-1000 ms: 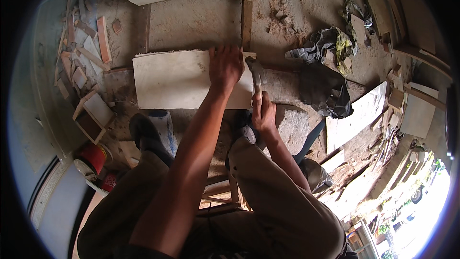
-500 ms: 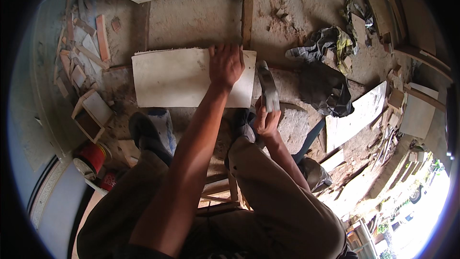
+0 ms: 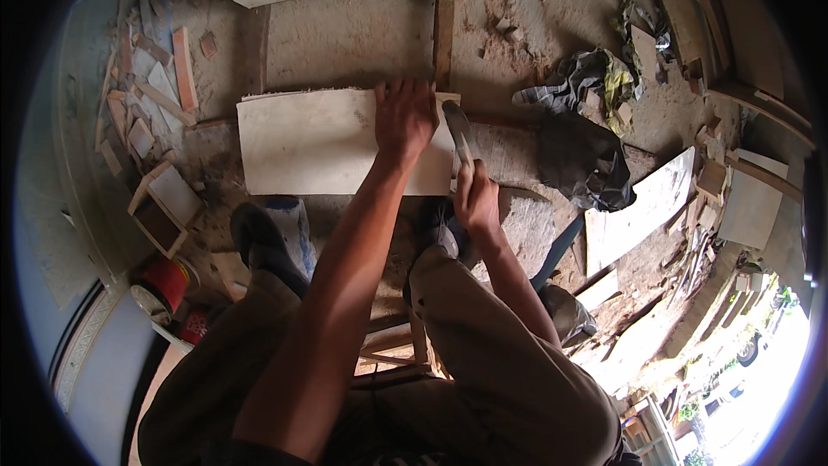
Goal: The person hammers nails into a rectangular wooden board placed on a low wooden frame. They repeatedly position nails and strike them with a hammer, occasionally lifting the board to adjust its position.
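Head view — hammer (image 3: pixel 458 127) lengthwise forward-left

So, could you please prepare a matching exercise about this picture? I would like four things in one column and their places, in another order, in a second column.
Things
1. pale rectangular wooden board
2. dark metal-headed hammer
3. crumpled black plastic
4. round red container

Places
A. to the right of both hands
B. under the left hand
C. toward the lower left of the picture
D. gripped in the right hand

Right pairs: 1-B, 2-D, 3-A, 4-C
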`<state>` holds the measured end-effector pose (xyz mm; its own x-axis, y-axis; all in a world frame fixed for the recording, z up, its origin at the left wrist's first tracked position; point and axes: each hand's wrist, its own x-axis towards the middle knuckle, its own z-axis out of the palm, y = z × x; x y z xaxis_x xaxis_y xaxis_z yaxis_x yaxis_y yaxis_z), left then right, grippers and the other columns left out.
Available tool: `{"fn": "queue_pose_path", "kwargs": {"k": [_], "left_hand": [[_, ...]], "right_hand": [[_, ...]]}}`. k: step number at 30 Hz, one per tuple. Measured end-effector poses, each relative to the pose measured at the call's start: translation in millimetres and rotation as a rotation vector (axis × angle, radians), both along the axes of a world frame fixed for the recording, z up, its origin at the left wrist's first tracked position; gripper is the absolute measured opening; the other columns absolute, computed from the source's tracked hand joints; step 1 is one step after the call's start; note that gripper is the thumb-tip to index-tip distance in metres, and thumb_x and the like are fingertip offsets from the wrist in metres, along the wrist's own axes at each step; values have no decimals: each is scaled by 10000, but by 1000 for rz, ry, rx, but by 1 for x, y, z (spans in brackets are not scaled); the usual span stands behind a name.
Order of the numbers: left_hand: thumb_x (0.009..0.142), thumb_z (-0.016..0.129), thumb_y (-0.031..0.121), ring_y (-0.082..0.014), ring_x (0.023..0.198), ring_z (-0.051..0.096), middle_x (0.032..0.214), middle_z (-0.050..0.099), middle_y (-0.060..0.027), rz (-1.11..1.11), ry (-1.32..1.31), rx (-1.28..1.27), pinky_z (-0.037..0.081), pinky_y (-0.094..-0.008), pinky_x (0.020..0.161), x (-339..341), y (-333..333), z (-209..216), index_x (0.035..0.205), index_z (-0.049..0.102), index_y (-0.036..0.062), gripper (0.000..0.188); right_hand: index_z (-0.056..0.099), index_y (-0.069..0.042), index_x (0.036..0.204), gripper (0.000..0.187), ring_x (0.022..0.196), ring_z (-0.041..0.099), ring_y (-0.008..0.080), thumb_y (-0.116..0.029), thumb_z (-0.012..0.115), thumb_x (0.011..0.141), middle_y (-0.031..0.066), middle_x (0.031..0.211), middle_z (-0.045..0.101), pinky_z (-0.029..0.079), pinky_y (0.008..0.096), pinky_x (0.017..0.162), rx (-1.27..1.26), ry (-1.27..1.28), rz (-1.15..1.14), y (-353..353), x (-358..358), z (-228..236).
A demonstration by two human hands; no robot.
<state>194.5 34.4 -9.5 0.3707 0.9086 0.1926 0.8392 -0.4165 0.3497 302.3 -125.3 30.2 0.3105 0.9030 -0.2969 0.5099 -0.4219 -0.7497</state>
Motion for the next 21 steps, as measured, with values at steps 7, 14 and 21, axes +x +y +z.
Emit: {"fn": "queue_pose_path", "kwargs": {"k": [7,14,21], "left_hand": [[949,517,216,-266,895,578,852,616,-108,-23,4,-60,369,-430,880,-3,2,2,893,617,70,185],[943,522,212,-264,876,574,828,609,-96,-22,-5,-38,367,-426,882,-2,2,0,876,617,72,182],[947,522,212,-274,848,581,833,615,-104,-22,-26,-13,371,-428,877,-2,1,1,898,622,74,178]], "right_hand": [[485,10,916,390,681,601,504,-361,406,1005,276,670,569,478,502,565,418,-69,180,-11,11,1],[520,25,990,335,610,612,440,-267,357,1022,202,657,573,472,461,514,33,18,-77,2,1,5],[501,44,1068,330,652,599,484,-214,307,1005,253,674,564,477,479,535,51,-4,28,-2,5,-5]]}}
